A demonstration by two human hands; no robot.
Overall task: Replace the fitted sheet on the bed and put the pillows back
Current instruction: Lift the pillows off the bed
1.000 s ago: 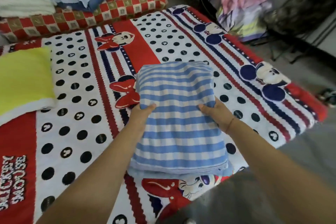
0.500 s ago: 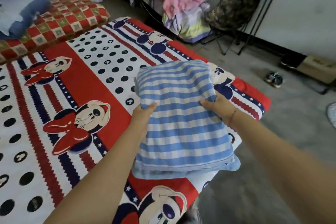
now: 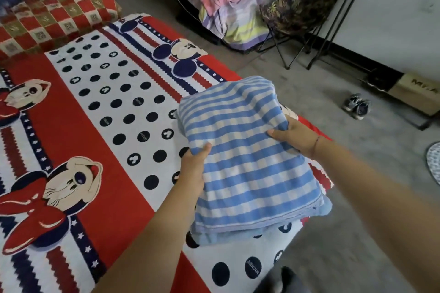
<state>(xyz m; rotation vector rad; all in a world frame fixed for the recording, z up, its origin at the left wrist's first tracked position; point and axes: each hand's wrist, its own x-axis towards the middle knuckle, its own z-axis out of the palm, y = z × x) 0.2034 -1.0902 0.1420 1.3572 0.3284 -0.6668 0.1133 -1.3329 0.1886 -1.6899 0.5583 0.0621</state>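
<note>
A folded blue-and-white striped pillow or bundle [image 3: 247,162] hangs above the bed's right edge, partly over the floor. My left hand [image 3: 194,165] grips its left side with the thumb on top. Gripping its right side is my right hand [image 3: 294,134], with a thin red thread at the wrist. Below lies the fitted sheet [image 3: 78,126], red, white and navy with black dots and cartoon mice, spread flat on the low bed. A red checked bolster [image 3: 54,16] lies across the far end of the bed.
Grey floor [image 3: 333,233] runs along the bed's right side. On it stand a clothes rack with draped fabrics [image 3: 228,0], a folding chair [image 3: 300,2], a pair of shoes [image 3: 357,108] and a cardboard box [image 3: 419,93] by the white wall.
Both hands have carried the striped bundle rightward, from the middle of the bed to its right edge. My view has turned right; the yellow pillow has left the frame.
</note>
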